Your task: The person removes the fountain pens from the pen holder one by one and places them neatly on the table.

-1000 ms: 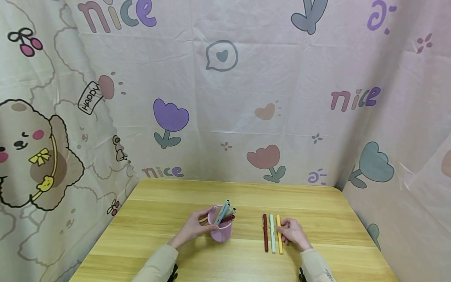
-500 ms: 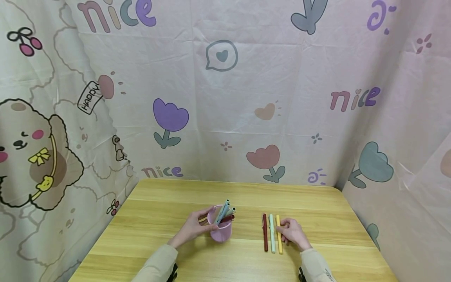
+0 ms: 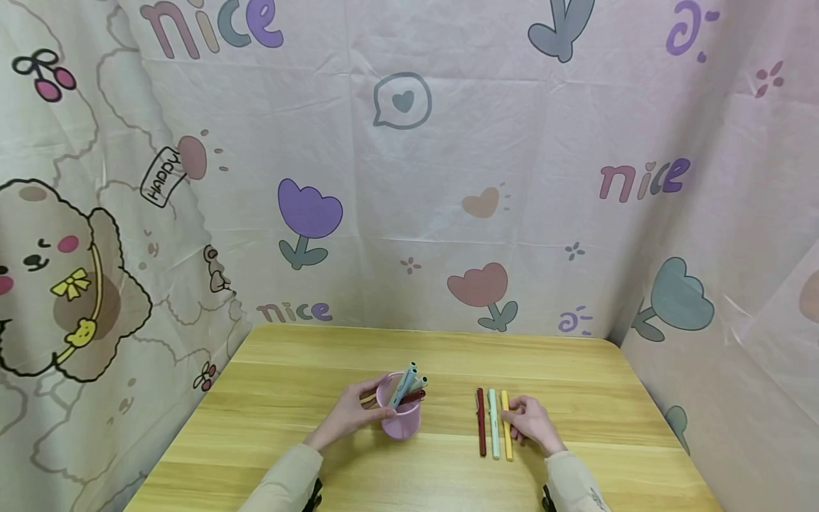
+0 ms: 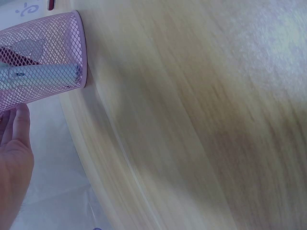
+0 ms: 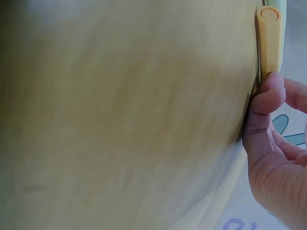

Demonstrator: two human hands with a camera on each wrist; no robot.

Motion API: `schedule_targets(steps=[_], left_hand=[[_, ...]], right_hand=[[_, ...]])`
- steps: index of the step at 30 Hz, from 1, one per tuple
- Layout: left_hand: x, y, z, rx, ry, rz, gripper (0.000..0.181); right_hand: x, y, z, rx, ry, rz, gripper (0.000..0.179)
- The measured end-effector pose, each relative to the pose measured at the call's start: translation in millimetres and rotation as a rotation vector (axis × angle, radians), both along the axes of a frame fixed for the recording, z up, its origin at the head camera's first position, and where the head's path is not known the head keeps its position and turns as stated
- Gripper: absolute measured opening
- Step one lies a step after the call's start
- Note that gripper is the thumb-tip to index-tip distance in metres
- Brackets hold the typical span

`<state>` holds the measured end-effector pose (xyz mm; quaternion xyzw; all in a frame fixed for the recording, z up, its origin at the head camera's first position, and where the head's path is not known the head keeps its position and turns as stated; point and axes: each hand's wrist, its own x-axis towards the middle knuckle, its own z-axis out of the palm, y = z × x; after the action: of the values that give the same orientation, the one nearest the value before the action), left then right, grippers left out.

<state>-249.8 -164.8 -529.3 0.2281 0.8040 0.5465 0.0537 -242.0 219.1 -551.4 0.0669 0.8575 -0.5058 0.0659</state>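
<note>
My left hand (image 3: 348, 412) grips a pink mesh pen cup (image 3: 402, 428), thumb at the near side of its rim and fingers round the far side. Several pens lean in the cup, among them a light blue pen (image 3: 402, 390) and a dark red pen (image 3: 413, 397). The left wrist view shows the cup's mesh wall (image 4: 57, 36) with the pens inside. To the right, my right hand (image 3: 534, 425) has thumb and fingers on a yellow pen (image 3: 508, 448) lying on the table; its end (image 5: 270, 36) sticks out past the fingertips in the right wrist view.
Left of the yellow pen lie a mint green pen (image 3: 495, 430) and a dark red pen (image 3: 481, 423), roughly parallel. The wooden table (image 3: 288, 363) ends at the back against a printed cloth (image 3: 397, 178), which also hangs along both sides.
</note>
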Motion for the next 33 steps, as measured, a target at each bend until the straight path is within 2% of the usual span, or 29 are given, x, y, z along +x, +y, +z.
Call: schedule_targets(steps=[17, 24, 33], left_hand=[[0.8, 0.2, 0.3, 0.007, 0.006, -0.001, 0.08], [0.6, 1.1, 0.0, 0.009, 0.025, 0.007, 0.081], [-1.2, 0.0, -1.5, 0.021, 0.018, -0.003, 0.079]], right_hand=[[1.6, 2, -1.2, -0.036, 0.014, 0.019, 0.033], [4.3, 1, 2.3, -0.056, 0.021, 0.001, 0.036], [7.8, -9, 11.1, -0.006, 0.154, -0.02, 0.029]])
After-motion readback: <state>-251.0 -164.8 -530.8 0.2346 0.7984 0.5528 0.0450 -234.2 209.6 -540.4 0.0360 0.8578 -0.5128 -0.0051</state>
